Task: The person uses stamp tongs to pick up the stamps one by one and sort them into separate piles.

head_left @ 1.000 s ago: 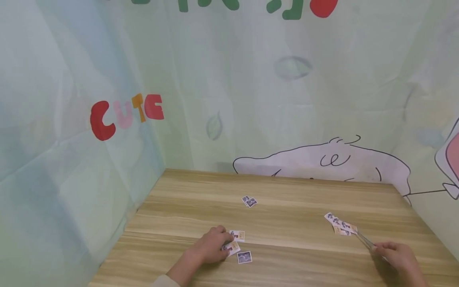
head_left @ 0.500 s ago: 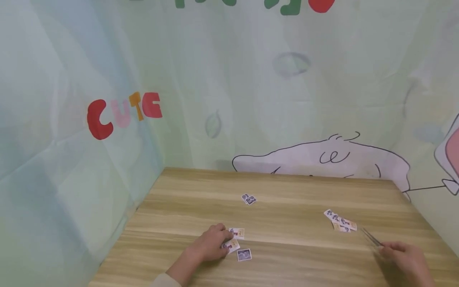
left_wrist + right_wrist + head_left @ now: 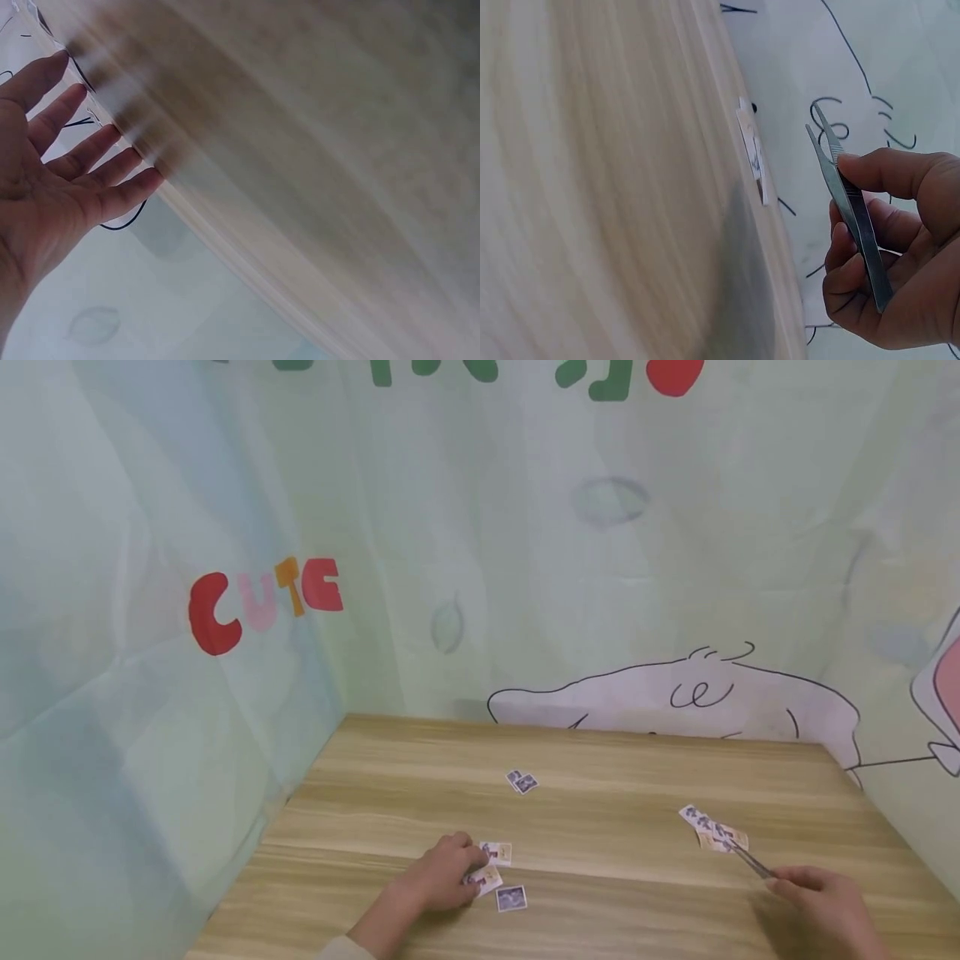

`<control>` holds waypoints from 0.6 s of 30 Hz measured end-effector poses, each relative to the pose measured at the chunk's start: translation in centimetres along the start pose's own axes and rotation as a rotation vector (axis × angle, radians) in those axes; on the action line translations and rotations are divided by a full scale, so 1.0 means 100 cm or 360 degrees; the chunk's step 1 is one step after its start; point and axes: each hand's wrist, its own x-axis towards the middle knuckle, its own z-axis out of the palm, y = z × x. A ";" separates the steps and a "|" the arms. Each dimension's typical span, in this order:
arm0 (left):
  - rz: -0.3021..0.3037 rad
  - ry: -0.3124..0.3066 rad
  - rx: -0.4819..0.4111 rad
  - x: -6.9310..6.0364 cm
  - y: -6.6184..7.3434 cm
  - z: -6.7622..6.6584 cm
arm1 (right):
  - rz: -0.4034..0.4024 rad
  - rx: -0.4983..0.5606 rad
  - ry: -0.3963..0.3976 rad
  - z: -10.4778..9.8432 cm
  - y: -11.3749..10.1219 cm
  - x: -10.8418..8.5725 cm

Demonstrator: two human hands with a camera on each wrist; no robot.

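Metal tweezers [image 3: 752, 862] are pinched in my right hand [image 3: 821, 897], their tips at a small overlapping pile of stamp-like papers [image 3: 703, 823] on the right. In the right wrist view the tweezers [image 3: 853, 206] have their tips slightly apart, with nothing seen between them. My left hand [image 3: 442, 874] rests on the table, its fingertips at two coloured stamp-like papers, one farther [image 3: 498, 852] and one nearer [image 3: 487, 880], partly hidden by the fingers. In the left wrist view this hand [image 3: 67, 165] has loosely spread fingers. A grey picture piece [image 3: 512, 898] lies just right of it.
Two overlapping dark picture pieces [image 3: 522, 782] lie farther back on the wooden table [image 3: 600, 860]. A printed fabric backdrop [image 3: 525, 568] hangs behind the table's far edge and along its left side.
The right hand draws the tweezers back from the pile, then brings their tips onto it again. The left hand and the papers beside it stay in place.
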 end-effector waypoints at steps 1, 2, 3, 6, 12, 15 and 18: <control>0.0000 -0.0001 0.0001 0.000 0.000 0.000 | -0.0008 -0.0009 -0.0002 0.002 -0.001 -0.001; -0.0001 -0.0001 0.0001 0.000 0.000 0.001 | -0.0023 -0.0017 -0.0010 0.005 -0.003 -0.001; -0.0001 -0.0001 0.0004 0.000 0.000 0.001 | -0.0041 -0.0028 -0.0016 0.007 -0.004 -0.001; 0.0006 0.0008 0.0009 0.000 -0.001 0.002 | -0.0067 -0.0057 -0.0020 0.011 -0.010 -0.003; 0.0004 0.0006 0.0012 0.001 -0.001 0.002 | -0.0207 -0.0128 0.0001 0.018 -0.022 -0.010; -0.0007 0.0000 0.0013 0.001 -0.001 0.002 | -0.0241 -0.0113 -0.0007 0.023 -0.027 -0.012; -0.0013 0.0000 0.0013 0.001 0.000 0.002 | -0.0252 -0.0097 -0.0023 0.028 -0.032 -0.012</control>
